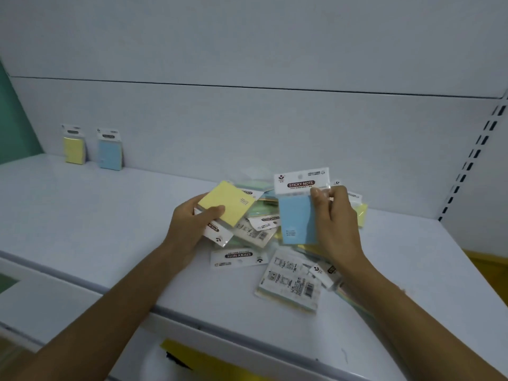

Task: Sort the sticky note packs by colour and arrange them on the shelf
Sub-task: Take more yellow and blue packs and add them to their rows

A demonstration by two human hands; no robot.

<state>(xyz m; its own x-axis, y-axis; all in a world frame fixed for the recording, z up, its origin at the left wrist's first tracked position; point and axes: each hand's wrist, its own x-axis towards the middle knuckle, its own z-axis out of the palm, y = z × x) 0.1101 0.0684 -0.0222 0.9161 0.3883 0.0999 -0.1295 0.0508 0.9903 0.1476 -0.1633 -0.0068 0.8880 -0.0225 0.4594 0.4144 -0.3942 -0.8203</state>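
On the shelf (82, 215), mid-span: a loose pile (277, 251) of film-wrapped sticky note packs, some face down with barcodes up; the count is too jumbled to tell.
Left hand (192, 224): closed on a yellow pack (226, 206); thumb pressed on its front, fingers hidden beneath; pack tilted, white header card toward the shelf's front edge, held just above the pile's left side.
Right hand (336, 215): pinching a blue pack (298, 218) by its right edge; thumb on the front where header meets pad; pack upright, header reading "STICKY NOTE" on top.
Back left corner: two packs stand against the back panel (247, 127), one yellow (73, 147), one blue (110, 152), just beside each other, not touching.
Materials: square pastel paper pads; glossy clear wrap; white card headers; smooth pale shelf.
Right side: slotted upright (472, 158).
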